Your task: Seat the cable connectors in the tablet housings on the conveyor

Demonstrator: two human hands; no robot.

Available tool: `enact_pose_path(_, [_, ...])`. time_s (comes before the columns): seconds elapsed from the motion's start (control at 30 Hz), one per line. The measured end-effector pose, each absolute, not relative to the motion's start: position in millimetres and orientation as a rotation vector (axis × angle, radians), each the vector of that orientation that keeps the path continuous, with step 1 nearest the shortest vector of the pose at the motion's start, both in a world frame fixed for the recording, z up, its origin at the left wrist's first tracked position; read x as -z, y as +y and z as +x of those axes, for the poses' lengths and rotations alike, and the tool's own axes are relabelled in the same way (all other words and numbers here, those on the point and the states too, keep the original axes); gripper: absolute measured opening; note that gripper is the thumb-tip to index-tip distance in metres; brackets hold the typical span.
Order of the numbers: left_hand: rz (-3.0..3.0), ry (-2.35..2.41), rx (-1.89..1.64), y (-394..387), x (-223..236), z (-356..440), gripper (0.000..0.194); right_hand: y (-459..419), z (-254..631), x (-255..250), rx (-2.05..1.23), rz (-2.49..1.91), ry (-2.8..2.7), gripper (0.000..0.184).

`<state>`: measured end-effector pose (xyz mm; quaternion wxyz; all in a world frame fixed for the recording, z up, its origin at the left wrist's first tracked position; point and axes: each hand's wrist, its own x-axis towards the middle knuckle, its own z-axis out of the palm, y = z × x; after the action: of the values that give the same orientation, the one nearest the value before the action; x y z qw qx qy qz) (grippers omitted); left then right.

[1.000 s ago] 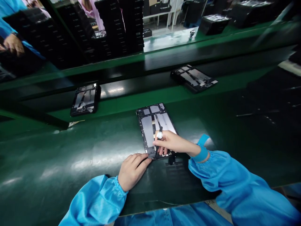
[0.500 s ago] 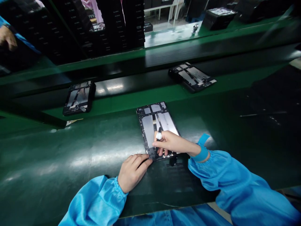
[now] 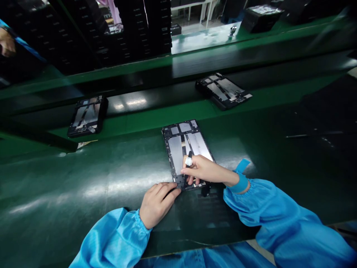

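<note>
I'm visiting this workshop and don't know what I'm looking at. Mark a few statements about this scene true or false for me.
The left hand rests on the near edge of an opened tablet: true.
That tablet stands upright: false, it lies flat on a green bench.
A blue strap circles the wrist of the right hand: true.
The person's sleeves are white: false, they are blue sleeves.
Another opened tablet lies farther away: true.

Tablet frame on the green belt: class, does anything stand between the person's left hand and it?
Nothing visible does: the left hand touches the tablet frame at its near corner, while the right hand lies farther along, over the frame.
</note>
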<state>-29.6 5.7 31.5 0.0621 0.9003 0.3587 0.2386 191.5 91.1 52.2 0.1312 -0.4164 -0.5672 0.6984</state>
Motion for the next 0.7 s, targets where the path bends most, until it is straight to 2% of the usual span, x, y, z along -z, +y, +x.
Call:
enact_pose_path(0.27, [2.953,1.058,-0.595,5,-41,-30,0.033,90,191,-50,-2.013,-1.211,-1.661,0.019])
enact_pose_path(0.4, [2.949,1.084,-0.538,6,-44,-30,0.032,90,193,-52,-1.999,-1.205,-1.63,0.021])
enact_pose_path(0.7, [2.82,1.086,-0.557,9,-36,-32,0.032,60,228,-52,-1.538,-1.346,-1.653,0.025])
